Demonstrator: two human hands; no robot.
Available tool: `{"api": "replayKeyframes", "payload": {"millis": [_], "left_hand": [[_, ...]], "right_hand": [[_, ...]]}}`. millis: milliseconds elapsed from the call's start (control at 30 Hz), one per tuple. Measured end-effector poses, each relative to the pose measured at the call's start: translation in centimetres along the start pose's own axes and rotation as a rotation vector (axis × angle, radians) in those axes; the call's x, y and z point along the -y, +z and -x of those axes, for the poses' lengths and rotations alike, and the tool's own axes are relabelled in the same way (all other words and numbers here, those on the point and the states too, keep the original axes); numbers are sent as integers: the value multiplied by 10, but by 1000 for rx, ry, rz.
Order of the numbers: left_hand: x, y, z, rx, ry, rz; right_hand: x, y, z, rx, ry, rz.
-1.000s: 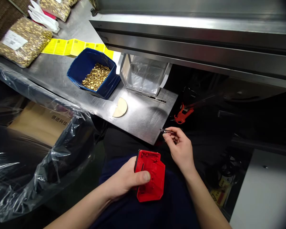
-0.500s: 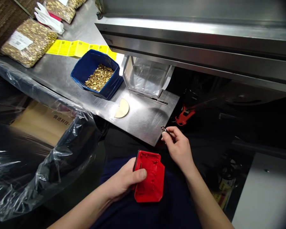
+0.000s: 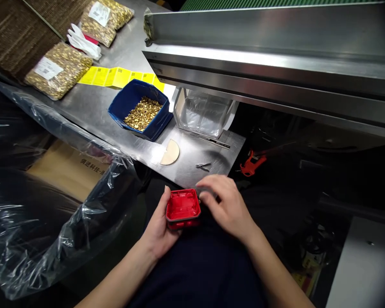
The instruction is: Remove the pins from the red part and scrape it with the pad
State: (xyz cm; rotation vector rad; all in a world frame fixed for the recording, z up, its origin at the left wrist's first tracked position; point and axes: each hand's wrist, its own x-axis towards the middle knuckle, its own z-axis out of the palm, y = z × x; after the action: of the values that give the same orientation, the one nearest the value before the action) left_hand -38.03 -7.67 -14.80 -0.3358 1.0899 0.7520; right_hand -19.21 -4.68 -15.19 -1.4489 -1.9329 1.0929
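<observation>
1. The left hand (image 3: pixel 160 226) cradles a red plastic housing (image 3: pixel 182 208) from below and from its left side, fingers curled about it, the thumb up along its left edge; the housing sits low in the view, above the person's lap, its ribbed hollow side facing up.
2. The right hand (image 3: pixel 223 204) rests at the housing's right edge, fingers bent and loosely spread, fingertips touching the part; whether it pinches anything cannot be told.
3. A small metal pin (image 3: pixel 203 164) lies loose on the steel desk (image 3: pixel 83 102), just beyond the right hand and apart from it; a pale half-round disc (image 3: pixel 170 153) lies to its left.
4. A blue bin (image 3: pixel 139 109) of small brass parts stands further back; a clear plastic bag in a frame (image 3: pixel 203 113) stands beside it.
5. A yellow label strip (image 3: pixel 118 77) and bagged brass parts (image 3: pixel 57 68) lie at the far left; a red tool (image 3: pixel 252 162) lies to the right, off the desk.
</observation>
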Motion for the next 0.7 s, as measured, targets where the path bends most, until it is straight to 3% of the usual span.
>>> {"api": "replayKeyframes", "payload": {"millis": [67, 167, 267, 367, 433, 533, 600, 700], "left_hand": [[0, -1, -6, -13, 22, 6], [0, -3, -9, 64, -2, -49], [-1, -7, -6, 157, -47, -163], [-3, -10, -3, 88, 63, -301], [-5, -10, -3, 84, 93, -316], [-6, -11, -5, 218, 7, -272], [-7, -16, -7, 313, -41, -262], [-10, -32, -10, 467, -89, -264]], "right_hand": [[17, -2, 15, 179, -112, 5], [25, 3, 27, 237, -123, 0], [15, 3, 29, 101, 113, -275], [-3, -3, 26, 9, 498, -767], [-16, -3, 25, 78, 673, -1077], [-31, 7, 27, 217, 844, -1350], [-35, 16, 29, 287, 898, -1411], [-31, 26, 29, 422, 851, -1376]]}}
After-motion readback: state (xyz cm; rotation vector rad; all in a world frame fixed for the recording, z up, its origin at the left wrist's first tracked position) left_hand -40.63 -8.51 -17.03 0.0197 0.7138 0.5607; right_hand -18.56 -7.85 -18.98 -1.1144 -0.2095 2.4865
